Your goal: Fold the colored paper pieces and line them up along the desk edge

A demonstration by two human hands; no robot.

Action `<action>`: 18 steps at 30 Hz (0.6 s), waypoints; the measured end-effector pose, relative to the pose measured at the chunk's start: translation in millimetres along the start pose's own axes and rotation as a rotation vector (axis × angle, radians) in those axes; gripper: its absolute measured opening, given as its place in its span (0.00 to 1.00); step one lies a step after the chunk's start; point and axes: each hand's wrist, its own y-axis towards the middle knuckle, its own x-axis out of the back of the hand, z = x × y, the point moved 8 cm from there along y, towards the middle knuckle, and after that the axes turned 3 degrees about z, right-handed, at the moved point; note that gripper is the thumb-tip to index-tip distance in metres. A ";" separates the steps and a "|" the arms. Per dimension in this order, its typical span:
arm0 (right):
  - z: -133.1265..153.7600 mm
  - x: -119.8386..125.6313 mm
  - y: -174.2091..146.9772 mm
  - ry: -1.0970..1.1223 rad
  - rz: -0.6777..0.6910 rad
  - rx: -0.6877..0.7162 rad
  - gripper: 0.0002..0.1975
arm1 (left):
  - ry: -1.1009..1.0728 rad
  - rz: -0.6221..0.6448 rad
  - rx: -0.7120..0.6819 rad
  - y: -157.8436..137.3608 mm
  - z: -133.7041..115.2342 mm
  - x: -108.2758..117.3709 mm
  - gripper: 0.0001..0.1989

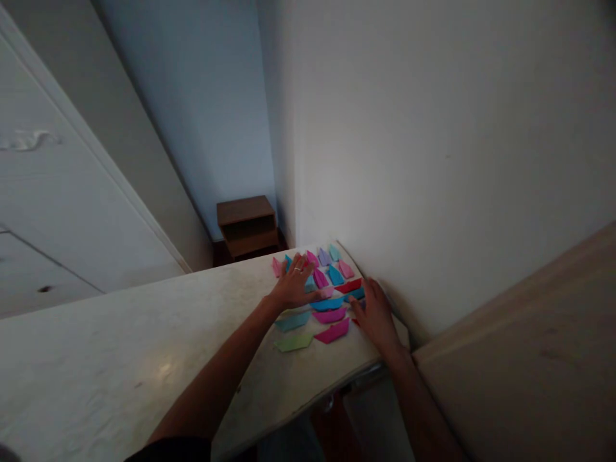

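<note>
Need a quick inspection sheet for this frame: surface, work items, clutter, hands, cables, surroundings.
Surface: pale marbled countertop, set against a wall corner.
Work items: folded paper pieces in pink, blue, purple, red and green, laid in rows near the corner; green piece nearest the front edge.
Clutter: nothing seen.
Hands: left hand flat on the pieces, fingers spread, a ring visible; right hand flat at the right end of the rows, covering some pieces.
Cables: nothing seen.
Surroundings: white wall to the right; brown wooden shelf unit on the floor beyond; white panelled door at left.
</note>
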 end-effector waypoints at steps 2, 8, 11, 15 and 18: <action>2.0 -1.3 4.9 -0.016 0.009 -0.019 0.27 | 0.034 -0.020 0.045 4.2 3.7 2.6 0.45; 10.6 -12.4 17.9 -0.063 0.073 -0.063 0.32 | 0.088 -0.037 0.182 12.2 14.5 1.0 0.48; 13.0 -16.7 20.4 -0.067 0.105 -0.045 0.31 | 0.085 -0.079 0.213 8.3 16.9 1.2 0.42; 9.4 -17.3 18.7 -0.044 0.119 -0.040 0.30 | 0.047 -0.118 0.284 -0.5 22.9 6.9 0.40; 6.9 -15.5 17.7 -0.033 0.108 -0.050 0.32 | 0.010 -0.115 0.311 -4.8 25.5 10.4 0.41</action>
